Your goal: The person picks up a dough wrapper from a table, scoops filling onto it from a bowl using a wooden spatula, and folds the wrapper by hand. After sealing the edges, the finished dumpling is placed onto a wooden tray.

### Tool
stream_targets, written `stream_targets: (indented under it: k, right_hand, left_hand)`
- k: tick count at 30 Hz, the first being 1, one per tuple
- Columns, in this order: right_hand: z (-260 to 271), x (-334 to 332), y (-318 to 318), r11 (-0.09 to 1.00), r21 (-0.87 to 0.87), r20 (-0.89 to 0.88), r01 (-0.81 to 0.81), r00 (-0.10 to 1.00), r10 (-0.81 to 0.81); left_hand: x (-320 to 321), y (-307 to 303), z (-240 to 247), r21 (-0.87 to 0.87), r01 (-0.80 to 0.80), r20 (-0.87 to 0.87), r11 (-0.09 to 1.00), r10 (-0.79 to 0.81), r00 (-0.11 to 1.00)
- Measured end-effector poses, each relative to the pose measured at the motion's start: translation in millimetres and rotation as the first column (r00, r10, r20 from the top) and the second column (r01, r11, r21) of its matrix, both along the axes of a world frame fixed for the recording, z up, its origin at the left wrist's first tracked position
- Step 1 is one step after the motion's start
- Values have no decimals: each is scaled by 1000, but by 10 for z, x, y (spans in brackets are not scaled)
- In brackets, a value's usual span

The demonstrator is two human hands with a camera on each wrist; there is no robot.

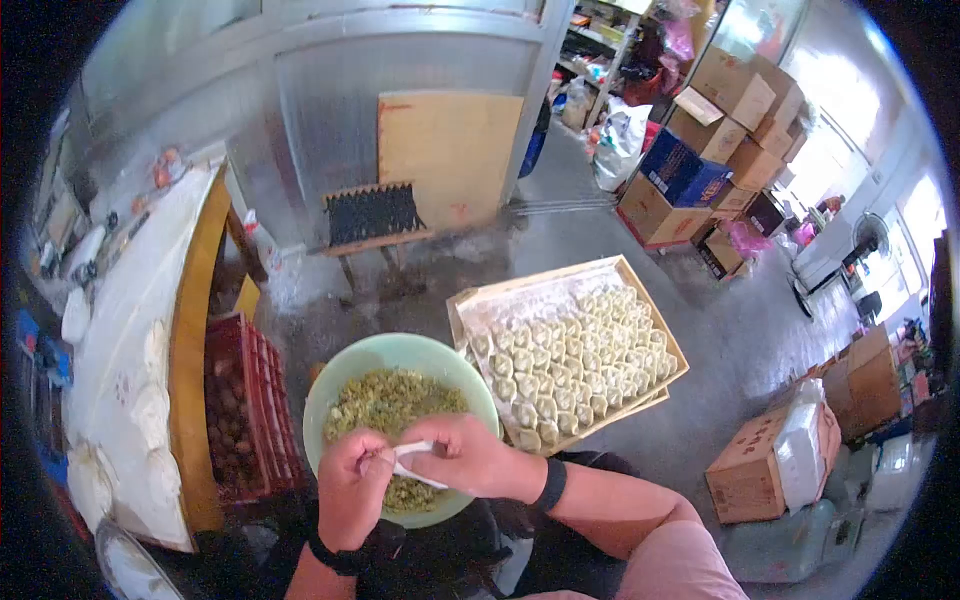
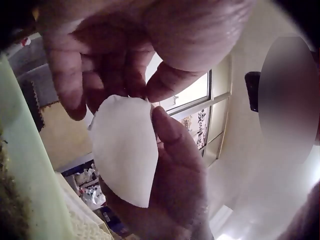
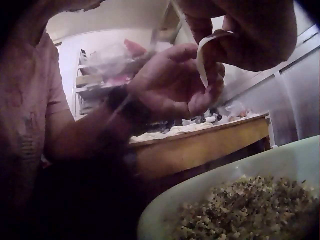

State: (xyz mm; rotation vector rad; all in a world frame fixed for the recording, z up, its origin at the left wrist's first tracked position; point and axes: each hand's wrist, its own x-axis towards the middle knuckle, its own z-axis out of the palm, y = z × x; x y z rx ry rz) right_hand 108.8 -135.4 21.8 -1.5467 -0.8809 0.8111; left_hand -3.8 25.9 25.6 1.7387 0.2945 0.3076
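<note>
A thin white dough wrapper (image 2: pixel 125 147) is held between both hands, above a pale green bowl (image 1: pixel 385 345) of chopped greenish filling (image 1: pixel 390 395). My left hand (image 1: pixel 355 490) pinches one edge with thumb and fingertips. On the other side, my right hand (image 1: pixel 475 460) grips the wrapper between thumb and fingers. Seen from the right wrist, the wrapper bends in a curve between the two hands. Right of the bowl lies a floured wooden tray (image 1: pixel 500 315), bearing rows of shaped dumplings (image 1: pixel 560 380).
At the left stands a floured white table (image 1: pixel 150 330) with a wooden edge, a red crate (image 1: pixel 270 400) beside it. A low stand with a black ridged top (image 1: pixel 370 215) is by the metal wall. Cardboard boxes (image 1: pixel 745 470) sit on the floor at right.
</note>
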Motion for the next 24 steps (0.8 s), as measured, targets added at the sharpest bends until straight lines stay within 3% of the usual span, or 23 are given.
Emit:
stream_targets:
  k: [4,6,11,12,14,16,20,22,24]
  right_hand:
    - [-22,-18,-34,999,21,-248,-32,968,37]
    - [-32,1,-43,999,35,-253,-25,967,34]
    - [-202,24,-42,977,193,-90,93,993,-77]
    - [-178,14,-50,983,145,-124,114,988,-97]
    - [-48,29,-96,990,61,-221,129,969,-112]
    - [26,37,-99,991,29,-292,129,950,-115]
    - [19,27,-100,987,1,-206,161,966,-158]
    - [44,14,-79,978,-4,-262,209,943,-203]
    - [92,23,-84,971,-33,-280,236,931,-236]
  left_hand:
    - [-6,-29,10,-132,37,-7,991,-38,999]
    - [3,-53,-59,-221,-2,-42,975,-7,999]
    - [37,-101,13,145,-8,-29,989,13,999]
    - [37,-95,41,227,-13,-43,974,24,999]
    - [85,-60,-29,237,-2,16,972,-2,1000]
    - [80,-43,41,103,49,-61,993,-43,997]
    - [86,-68,-64,-87,7,-3,996,-7,1000]
    - [108,-62,-70,-166,-33,30,986,38,999]
    - [127,-38,-93,110,-29,230,994,3,973]
